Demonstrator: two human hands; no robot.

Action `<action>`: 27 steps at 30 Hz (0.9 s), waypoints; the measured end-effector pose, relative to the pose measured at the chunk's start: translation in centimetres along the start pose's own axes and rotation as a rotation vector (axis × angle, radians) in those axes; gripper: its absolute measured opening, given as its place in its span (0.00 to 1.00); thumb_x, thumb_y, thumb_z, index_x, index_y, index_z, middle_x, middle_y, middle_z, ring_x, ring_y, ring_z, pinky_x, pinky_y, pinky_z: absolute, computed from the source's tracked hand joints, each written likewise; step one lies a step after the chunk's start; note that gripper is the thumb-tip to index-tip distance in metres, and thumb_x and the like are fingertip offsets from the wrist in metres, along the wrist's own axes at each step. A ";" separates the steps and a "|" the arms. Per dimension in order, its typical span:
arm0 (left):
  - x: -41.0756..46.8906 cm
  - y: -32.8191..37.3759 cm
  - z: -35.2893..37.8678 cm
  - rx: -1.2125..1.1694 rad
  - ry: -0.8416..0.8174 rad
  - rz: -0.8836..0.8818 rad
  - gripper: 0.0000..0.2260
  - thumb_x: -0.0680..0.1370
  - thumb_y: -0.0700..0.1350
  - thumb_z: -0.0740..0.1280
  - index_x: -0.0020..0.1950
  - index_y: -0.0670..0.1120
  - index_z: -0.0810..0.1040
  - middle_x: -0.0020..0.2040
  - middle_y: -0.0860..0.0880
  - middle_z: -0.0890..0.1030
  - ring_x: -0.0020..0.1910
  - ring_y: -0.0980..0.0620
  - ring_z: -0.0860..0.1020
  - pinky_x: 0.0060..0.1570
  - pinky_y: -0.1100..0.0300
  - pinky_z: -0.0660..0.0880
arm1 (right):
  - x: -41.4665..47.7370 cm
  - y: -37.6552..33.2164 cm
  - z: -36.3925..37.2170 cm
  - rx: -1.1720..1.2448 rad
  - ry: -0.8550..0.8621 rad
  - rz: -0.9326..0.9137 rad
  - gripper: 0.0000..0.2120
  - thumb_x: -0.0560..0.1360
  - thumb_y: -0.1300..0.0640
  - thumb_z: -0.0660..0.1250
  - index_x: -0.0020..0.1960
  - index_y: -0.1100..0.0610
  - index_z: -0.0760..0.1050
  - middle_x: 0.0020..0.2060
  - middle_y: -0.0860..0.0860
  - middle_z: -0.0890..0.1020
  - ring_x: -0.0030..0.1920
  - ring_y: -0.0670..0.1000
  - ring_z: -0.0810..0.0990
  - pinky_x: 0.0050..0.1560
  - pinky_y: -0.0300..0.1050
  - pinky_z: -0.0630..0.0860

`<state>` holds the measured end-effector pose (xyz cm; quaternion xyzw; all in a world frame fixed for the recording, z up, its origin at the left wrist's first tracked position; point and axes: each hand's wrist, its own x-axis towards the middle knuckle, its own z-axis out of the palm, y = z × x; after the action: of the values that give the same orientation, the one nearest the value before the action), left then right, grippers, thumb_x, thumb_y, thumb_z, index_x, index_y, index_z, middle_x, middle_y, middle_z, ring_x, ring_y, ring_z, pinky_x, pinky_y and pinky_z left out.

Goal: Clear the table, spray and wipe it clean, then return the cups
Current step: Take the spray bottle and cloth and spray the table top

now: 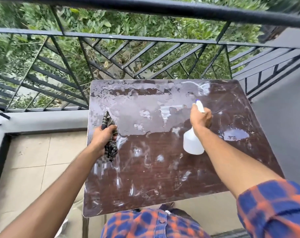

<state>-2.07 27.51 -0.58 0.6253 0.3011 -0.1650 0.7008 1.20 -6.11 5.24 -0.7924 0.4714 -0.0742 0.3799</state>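
Note:
A dark brown table point(163, 177) fills the middle of the head view, its far half wet and shiny. My right hand point(200, 118) grips a white spray bottle point(192, 143) by the neck, its nozzle point(200, 105) pointing toward the far right of the tabletop. My left hand point(104, 136) is closed around a dark patterned cloth point(110, 148) at the table's left edge, the cloth bunched and touching the surface. No cups are in view.
A black metal railing point(145, 38) runs along the table's far side, with green foliage behind it. A grey ledge point(42, 119) and beige floor tiles point(30, 160) lie to the left. A grey wall point(283, 126) stands at the right.

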 end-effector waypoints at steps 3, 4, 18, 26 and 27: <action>-0.2 0.2 2.3 0.015 -0.019 -0.003 0.04 0.77 0.40 0.70 0.46 0.42 0.75 0.32 0.44 0.76 0.23 0.52 0.73 0.26 0.61 0.70 | 1.5 0.7 -1.2 -0.053 -0.004 0.002 0.25 0.72 0.37 0.66 0.54 0.56 0.86 0.52 0.59 0.88 0.55 0.63 0.85 0.57 0.52 0.79; -0.3 0.3 3.0 0.017 -0.020 -0.005 0.04 0.77 0.39 0.70 0.46 0.41 0.75 0.31 0.44 0.76 0.24 0.51 0.73 0.26 0.60 0.71 | 1.9 1.0 -1.6 -0.070 -0.001 0.007 0.27 0.70 0.36 0.65 0.54 0.56 0.86 0.50 0.59 0.88 0.54 0.62 0.86 0.56 0.52 0.80; -1.5 -0.5 15.4 0.080 -0.053 -0.024 0.06 0.76 0.40 0.68 0.40 0.44 0.75 0.33 0.42 0.75 0.25 0.50 0.71 0.27 0.62 0.67 | 11.7 3.1 -7.2 -0.141 -0.057 -0.087 0.21 0.76 0.43 0.66 0.56 0.58 0.86 0.54 0.64 0.86 0.58 0.67 0.83 0.58 0.53 0.78; -1.9 -0.8 22.4 0.119 -0.020 -0.007 0.05 0.77 0.39 0.68 0.41 0.42 0.76 0.28 0.45 0.76 0.23 0.51 0.72 0.26 0.61 0.70 | 16.2 4.0 -8.8 -0.214 -0.144 -0.188 0.17 0.79 0.48 0.68 0.56 0.59 0.87 0.56 0.65 0.86 0.60 0.67 0.82 0.59 0.52 0.77; -2.1 -0.8 23.2 0.114 -0.026 -0.009 0.05 0.77 0.39 0.68 0.42 0.42 0.76 0.29 0.44 0.76 0.23 0.51 0.72 0.25 0.62 0.69 | 16.6 4.1 -9.0 -0.220 -0.151 -0.198 0.17 0.79 0.48 0.68 0.58 0.58 0.86 0.57 0.65 0.85 0.60 0.67 0.82 0.60 0.52 0.77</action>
<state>0.90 4.42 0.98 0.6607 0.2849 -0.1930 0.6672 3.16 -25.35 4.77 -0.8752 0.3663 0.0004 0.3161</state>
